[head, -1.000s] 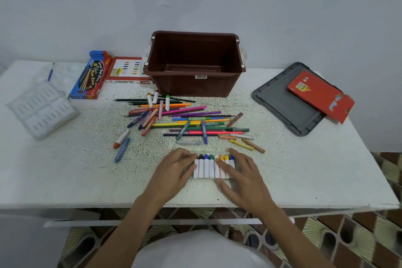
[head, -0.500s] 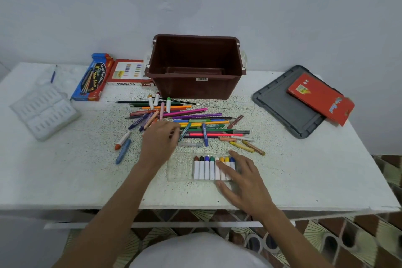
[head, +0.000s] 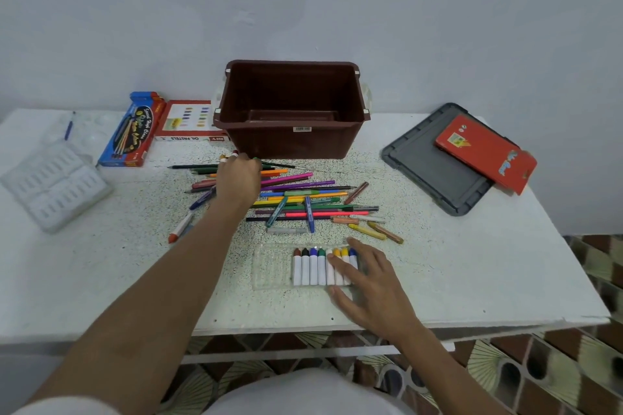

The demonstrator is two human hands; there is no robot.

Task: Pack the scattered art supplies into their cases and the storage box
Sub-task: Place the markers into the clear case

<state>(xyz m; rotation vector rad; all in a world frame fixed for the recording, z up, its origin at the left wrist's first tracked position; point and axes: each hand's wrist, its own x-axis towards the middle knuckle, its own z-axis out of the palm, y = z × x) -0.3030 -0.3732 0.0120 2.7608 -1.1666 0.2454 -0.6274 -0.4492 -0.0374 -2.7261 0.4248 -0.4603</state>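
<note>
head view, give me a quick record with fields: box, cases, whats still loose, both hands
storage box: open, upright, at the back
grey lid: right of the box, red case lying on it
loose pile: pens and pencils in front of the box
clear case: nearest the person, marker row inside, caps pointing away
left hand: over the pile's far edge, near the box; grip hidden
right hand: fingers flat on the marker row
left of box: blue watercolour box, oil pastels box, white trays

The left arm [head: 188, 263] stretches far forward, left hand [head: 237, 180] knuckles-up, fingers [head: 241, 163] curled downward with their tips hidden. The right hand [head: 367, 283] lies flat, palm down, fingers straight and spread, thumb leftward.
</note>
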